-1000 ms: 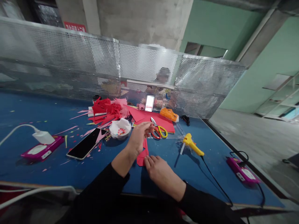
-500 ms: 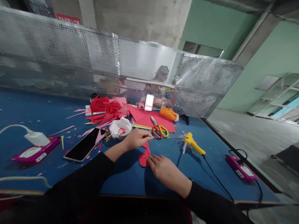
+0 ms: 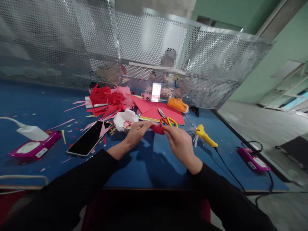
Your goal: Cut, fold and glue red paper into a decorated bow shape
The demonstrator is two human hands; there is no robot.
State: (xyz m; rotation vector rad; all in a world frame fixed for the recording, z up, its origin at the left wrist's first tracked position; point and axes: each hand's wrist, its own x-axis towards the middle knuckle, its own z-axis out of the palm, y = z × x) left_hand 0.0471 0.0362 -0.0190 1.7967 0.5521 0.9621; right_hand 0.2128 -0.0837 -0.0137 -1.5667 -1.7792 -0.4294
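Observation:
Between my two hands, above the blue table, is a folded piece of red paper (image 3: 158,129). My left hand (image 3: 137,134) pinches its left end, and my right hand (image 3: 181,144) grips its right end. The fingers partly cover the paper, so its full shape is hidden. Just behind it lie scissors (image 3: 172,122) with red and yellow handles, partly hidden, their blades over a stack of red paper sheets (image 3: 154,112). A white paper bowl (image 3: 122,119) with small red and white bits inside stands close to my left hand.
A yellow glue gun (image 3: 206,136) with a black cord lies at right, near a purple power strip (image 3: 254,160). Left are a phone (image 3: 86,141), another purple strip (image 3: 29,148) and red paper scraps (image 3: 106,99). Behind an orange packet (image 3: 178,105), a perforated metal screen (image 3: 149,41) has a person beyond it.
Both hands have lifted the red paper off the table and moved it forward, toward the scissors. My left hand now pinches its end. The view has tilted downward.

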